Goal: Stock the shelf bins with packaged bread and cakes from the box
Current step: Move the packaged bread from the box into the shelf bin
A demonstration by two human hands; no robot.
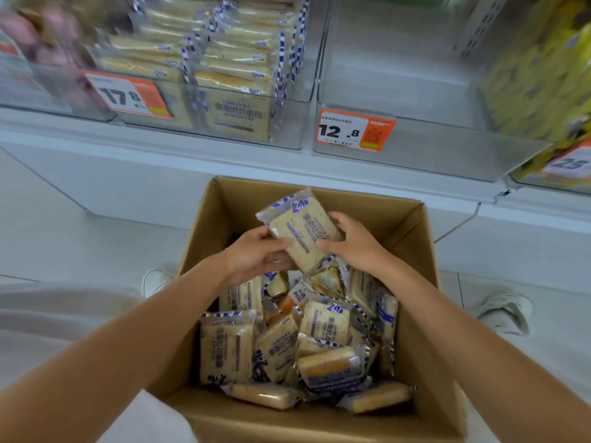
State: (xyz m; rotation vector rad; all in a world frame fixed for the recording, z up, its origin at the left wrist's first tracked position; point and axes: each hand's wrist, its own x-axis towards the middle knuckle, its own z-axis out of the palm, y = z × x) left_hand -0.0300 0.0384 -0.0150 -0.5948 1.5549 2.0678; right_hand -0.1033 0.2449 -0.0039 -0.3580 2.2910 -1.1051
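A packaged bread slice pack with blue-and-white edging is held above the open cardboard box. My left hand grips its lower left edge, thumb on top. My right hand grips its right side. Below them, several more bread packs lie jumbled in the box. On the shelf above, a clear bin at the left holds several stacked packs of the same bread, with a 17.8 price tag.
An empty clear bin with a 12.8 tag stands right of the bread bin. Yellow packs fill the far right bin, pink packs the far left. White shoes stand on the floor beside the box.
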